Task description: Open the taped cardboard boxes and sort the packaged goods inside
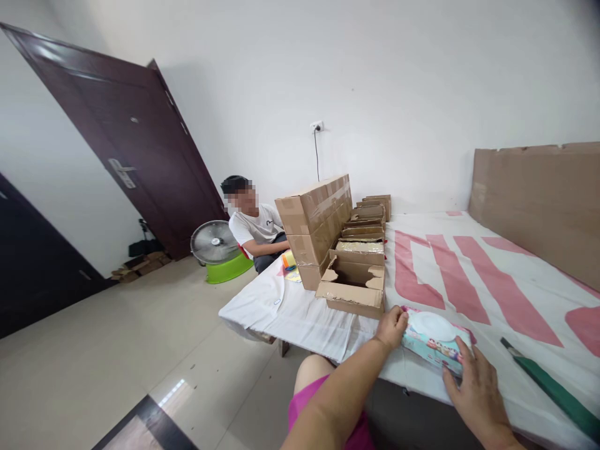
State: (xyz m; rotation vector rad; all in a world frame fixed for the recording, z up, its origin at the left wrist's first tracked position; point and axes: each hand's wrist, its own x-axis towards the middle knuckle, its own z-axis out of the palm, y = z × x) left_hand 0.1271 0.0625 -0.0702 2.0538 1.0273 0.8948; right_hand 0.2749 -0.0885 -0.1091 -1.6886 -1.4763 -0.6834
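The left hand [392,326] has its fingers curled around the near-left end of a soft pack of wipes [435,355], gripping it by that end. The right hand [475,381] is spread, its fingertips against the opposite end of the pack, touching rather than grasping it. The pack thus lies between the two hands, its white lid [430,325] facing up, close to the front edge of the worktop [304,319]; whether its underside rests fully on the cloth cannot be told.

The likeliest trouble is a drop: with only one end firmly held, a pull could swing the pack off the edge just in front of the hands. Squeezing from both ends might also buckle the wrapper, since it looks pliable, or strain the lid's seal.

To the right of the right hand lies a long green tool [550,387] with a dark, pointed tip. It may be a blade; a sideways sweep of that hand could knock it or meet the point.

Just beyond the left hand stands an open carton [356,300], its flaps sticking out. A careless reach there could catch a flap and push the carton into the stack of cartons [304,244] behind it. If that toppled, it could fall towards the seated person [257,228] on its far side.
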